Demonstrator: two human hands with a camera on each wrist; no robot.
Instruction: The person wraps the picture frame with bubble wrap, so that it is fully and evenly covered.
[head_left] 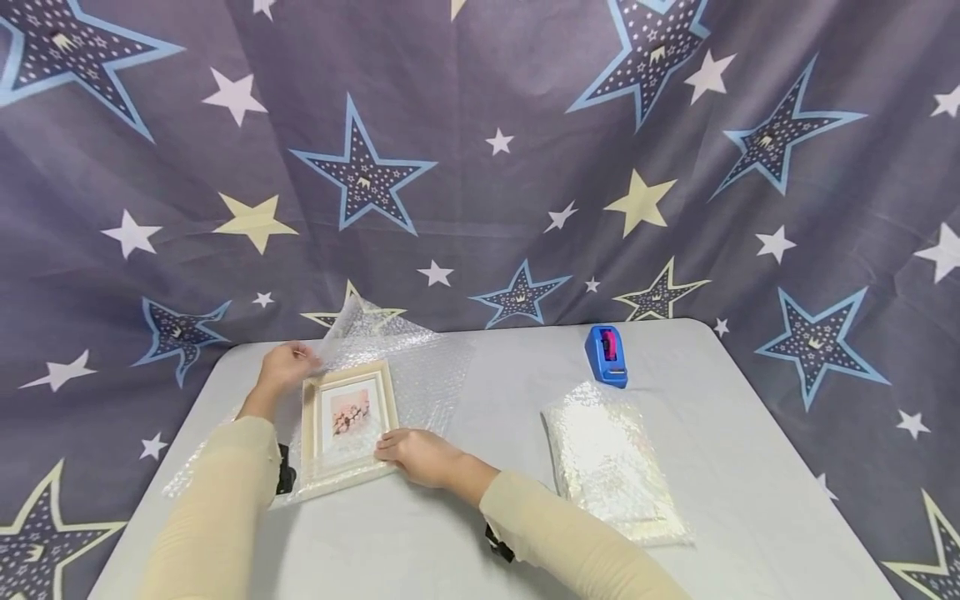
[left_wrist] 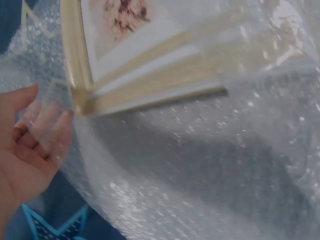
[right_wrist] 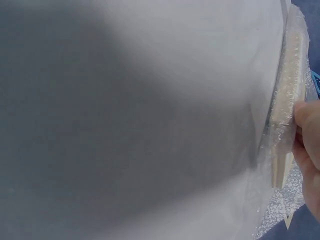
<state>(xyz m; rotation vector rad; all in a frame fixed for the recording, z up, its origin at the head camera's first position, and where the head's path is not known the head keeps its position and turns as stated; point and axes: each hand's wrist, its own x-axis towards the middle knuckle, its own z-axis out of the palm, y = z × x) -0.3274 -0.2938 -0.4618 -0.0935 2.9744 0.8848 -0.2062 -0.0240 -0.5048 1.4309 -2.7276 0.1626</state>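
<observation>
A cream picture frame (head_left: 349, 417) with a pink flower print lies on bubble wrap (head_left: 431, 383), part of which covers its lower end. My right hand (head_left: 422, 454) grips the frame's right side near the lower corner. In the right wrist view, the fingers (right_wrist: 306, 117) hold that wrapped edge. At the frame's upper left, my left hand (head_left: 285, 368) is at a raised flap of the wrap. The left wrist view shows its loosely bent fingers (left_wrist: 47, 127) through the clear film, with the thumb apart from them.
A blue tape dispenser (head_left: 606, 357) with a pink roll stands near the back of the white table (head_left: 510, 375). Right of my right hand lies a flat bubble-wrapped package (head_left: 615, 467). A star-patterned curtain (head_left: 480, 167) hangs behind the table.
</observation>
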